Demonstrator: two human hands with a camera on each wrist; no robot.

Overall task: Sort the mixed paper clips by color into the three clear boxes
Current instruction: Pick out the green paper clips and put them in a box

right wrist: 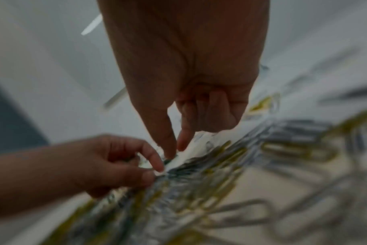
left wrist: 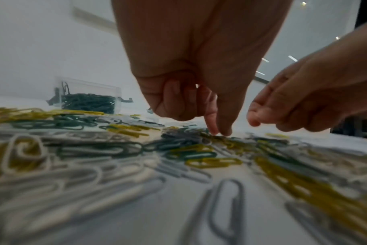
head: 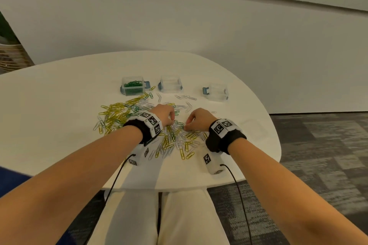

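A mixed pile of yellow, white and green paper clips (head: 139,113) lies spread on the white table (head: 59,117). Behind it stand three clear boxes: the left box (head: 133,86) holds green clips, while the middle box (head: 170,84) and right box (head: 216,92) look empty. My left hand (head: 166,114) reaches down into the pile, thumb and forefinger (left wrist: 212,126) pinched together on a clip whose colour I cannot make out. My right hand (head: 196,118) is close beside it. Its thumb and forefinger (right wrist: 168,145) point down, slightly apart, at a green clip (right wrist: 168,160); that view is blurred.
The table's front edge (head: 179,187) runs just above my lap. Two white marker blocks (head: 211,162) lie on the table under my wrists, with black cables trailing off. Loose white clips (head: 186,97) lie between the boxes and the pile. Carpet floor is to the right.
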